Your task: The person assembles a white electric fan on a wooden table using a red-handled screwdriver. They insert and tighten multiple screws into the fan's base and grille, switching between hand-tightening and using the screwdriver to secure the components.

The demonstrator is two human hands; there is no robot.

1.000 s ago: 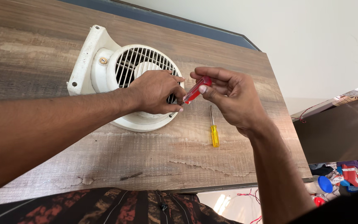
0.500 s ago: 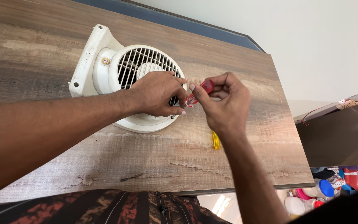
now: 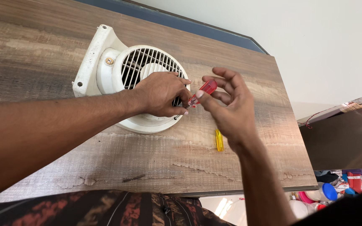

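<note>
— Left hand (image 3: 160, 94)?
— Curled over the white round plastic grille fan (image 3: 141, 71), fingertips at its rim.
— Right hand (image 3: 227, 106)?
— Pinching the red-handled screwdriver (image 3: 202, 92), between both hands, tip toward the fan rim.

On the wood-grain counter (image 3: 30, 62) we find a yellow-handled screwdriver (image 3: 219, 140) and a dark loose screw (image 3: 133, 178) near the front edge. Beyond the counter's right end we see assorted coloured containers (image 3: 328, 191) below.
</note>
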